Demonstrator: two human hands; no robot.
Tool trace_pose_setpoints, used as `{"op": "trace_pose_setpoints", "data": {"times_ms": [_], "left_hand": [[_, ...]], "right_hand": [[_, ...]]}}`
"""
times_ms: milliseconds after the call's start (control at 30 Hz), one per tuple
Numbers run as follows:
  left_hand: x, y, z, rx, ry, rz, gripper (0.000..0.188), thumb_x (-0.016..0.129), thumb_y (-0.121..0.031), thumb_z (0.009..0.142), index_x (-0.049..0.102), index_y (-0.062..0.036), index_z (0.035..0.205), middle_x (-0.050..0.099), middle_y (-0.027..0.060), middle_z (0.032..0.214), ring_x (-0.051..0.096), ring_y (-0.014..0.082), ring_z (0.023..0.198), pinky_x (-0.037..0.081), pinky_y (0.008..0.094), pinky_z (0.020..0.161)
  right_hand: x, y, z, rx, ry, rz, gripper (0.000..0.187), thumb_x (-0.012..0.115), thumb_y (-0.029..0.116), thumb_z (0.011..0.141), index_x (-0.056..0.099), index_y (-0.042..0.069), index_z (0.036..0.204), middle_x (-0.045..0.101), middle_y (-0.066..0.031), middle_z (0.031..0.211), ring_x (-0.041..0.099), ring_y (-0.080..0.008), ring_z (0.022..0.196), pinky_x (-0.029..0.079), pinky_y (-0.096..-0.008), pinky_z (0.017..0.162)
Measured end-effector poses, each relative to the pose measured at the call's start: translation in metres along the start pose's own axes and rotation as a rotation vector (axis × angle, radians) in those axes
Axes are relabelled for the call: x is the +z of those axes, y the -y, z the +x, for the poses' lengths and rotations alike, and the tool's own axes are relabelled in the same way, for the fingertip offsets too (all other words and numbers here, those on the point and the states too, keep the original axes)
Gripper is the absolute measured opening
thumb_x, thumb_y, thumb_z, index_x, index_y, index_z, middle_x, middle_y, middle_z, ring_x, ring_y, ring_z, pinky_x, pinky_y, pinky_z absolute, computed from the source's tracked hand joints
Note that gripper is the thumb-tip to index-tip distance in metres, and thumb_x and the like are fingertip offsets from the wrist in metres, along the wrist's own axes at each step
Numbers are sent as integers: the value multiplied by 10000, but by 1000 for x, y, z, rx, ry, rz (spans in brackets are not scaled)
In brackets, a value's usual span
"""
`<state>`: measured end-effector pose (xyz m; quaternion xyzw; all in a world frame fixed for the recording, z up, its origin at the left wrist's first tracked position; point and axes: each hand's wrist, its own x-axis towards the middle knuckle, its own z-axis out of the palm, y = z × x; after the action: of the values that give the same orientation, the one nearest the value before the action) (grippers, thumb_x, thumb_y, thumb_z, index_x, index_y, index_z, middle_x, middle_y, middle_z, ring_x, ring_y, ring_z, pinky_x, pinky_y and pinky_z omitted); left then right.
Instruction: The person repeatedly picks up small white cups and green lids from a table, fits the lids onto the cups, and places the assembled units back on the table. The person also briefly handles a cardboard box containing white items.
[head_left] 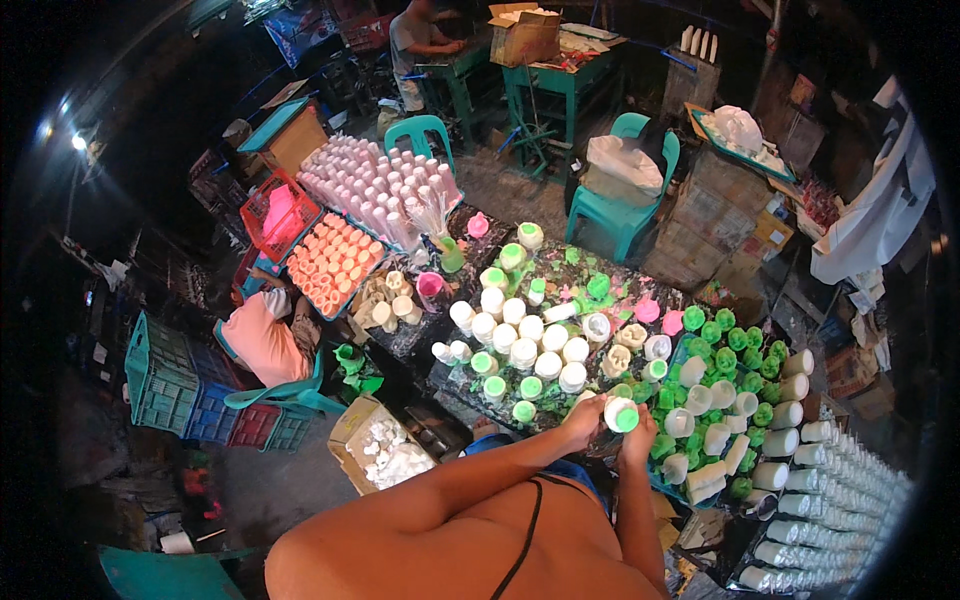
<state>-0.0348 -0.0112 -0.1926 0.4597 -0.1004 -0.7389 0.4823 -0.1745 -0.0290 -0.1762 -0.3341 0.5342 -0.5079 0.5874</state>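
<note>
Starting far left, it's a stack of plastic crates (165,375), teal, blue and dark red, and right beside it a person in a pale orange shirt (265,338) sits on a teal chair. Moving across, here's a tray packed with orange pieces (335,262), and beyond it a dense block of pink cylinders (390,185). Below those, an open cardboard box (355,430) holds a heap of white chunks! Onto the dark bench (415,335), and there's a crowd of white cylinders (523,352), several topped with green. And here's the action at the near edge: the left hand (583,424) comes in with its fingers clamped on the left side of a white piece (625,413), its round green patch facing up. The piece sits squarely between the two sets of fingers, and over on its right side the right hand (640,438) has its fingers closed on it too; exactly where each fingertip lands, I can't tell. Just right of that grip, green pieces (725,358) and translucent cups (698,400) crowd together, and farthest right stand rows of white, shiny-sided cylinders (830,505)
</note>
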Motion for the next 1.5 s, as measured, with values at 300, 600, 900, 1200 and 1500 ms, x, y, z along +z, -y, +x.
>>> {"op": "trace_pose_setpoints", "data": {"times_ms": [300, 600, 900, 1200, 1500], "left_hand": [[27, -30, -30, 48, 334, -271, 349, 419, -384, 1093, 578, -117, 1250, 648, 33, 1156, 620, 169, 1095, 508, 358, 938], [30, -22, -24, 53, 307, -291, 445, 382, -473, 1085, 582, -120, 1269, 663, 26, 1186, 609, 175, 1115, 471, 374, 952], [53, -32, -33, 79, 202, -238, 442, 296, -462, 1108, 535, -146, 1304, 624, 10, 1071, 533, 159, 886, 446, 331, 769], [51, -36, -34, 162, 309, -195, 394, 336, -408, 1111, 427, -182, 1420, 576, 13, 1266, 550, 140, 1126, 453, 314, 874], [60, -44, -43, 216, 281, -114, 412, 353, -380, 1112, 428, -177, 1464, 577, -8, 1276, 533, 105, 1119, 436, 272, 859]], "right_hand": [[-5, 37, 6, 156, 249, -75, 257, 515, 233, 1054, 672, 30, 1078, 665, -11, 943, 614, -103, 816, 490, -266, 734], [-1, 25, 13, 89, 189, -146, 296, 472, 375, 1075, 591, 106, 1037, 614, 9, 916, 579, -91, 803, 465, -271, 684], [16, 19, -20, 142, 162, 189, 528, 328, 493, 1091, 558, 79, 1325, 609, 3, 1080, 551, -106, 878, 438, -269, 740], [6, 10, -4, 54, 201, 153, 496, 340, 482, 1093, 564, 88, 1294, 628, 0, 1048, 557, -115, 880, 440, -278, 766], [19, 30, -12, -95, 115, -22, 460, 337, 429, 1106, 581, 55, 1217, 637, -26, 1026, 592, -118, 868, 480, -304, 732]]}}
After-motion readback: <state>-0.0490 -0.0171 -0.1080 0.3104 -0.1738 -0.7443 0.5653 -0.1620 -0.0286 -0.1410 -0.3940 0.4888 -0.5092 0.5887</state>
